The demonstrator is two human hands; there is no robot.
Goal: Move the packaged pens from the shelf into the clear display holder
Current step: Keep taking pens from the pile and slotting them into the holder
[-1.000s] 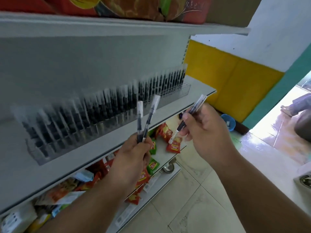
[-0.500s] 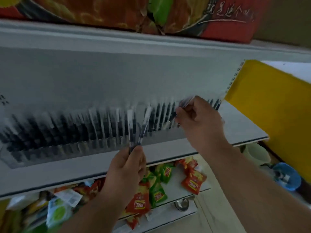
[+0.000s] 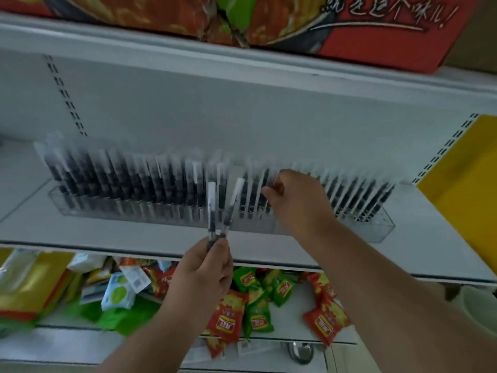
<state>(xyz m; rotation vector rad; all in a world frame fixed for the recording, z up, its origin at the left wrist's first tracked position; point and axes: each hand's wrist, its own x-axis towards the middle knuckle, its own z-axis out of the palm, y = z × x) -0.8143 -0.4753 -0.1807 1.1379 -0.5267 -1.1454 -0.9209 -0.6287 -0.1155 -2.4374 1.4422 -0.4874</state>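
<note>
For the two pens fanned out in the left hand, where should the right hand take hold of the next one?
Take one of the two pens by its pale upper end, coming from above on the right. The left hand pinches their lower ends, so the tops stand free and spread apart, in front of the clear holder.

White brush-script Chinese characters ending in an exclamation mark run across the red carton [image 3: 376, 36] at the top shelf's right end; they resemble "就是这个味儿!". Labels on the red and green snack packets [image 3: 226, 324] below are too blurred to read.
</note>
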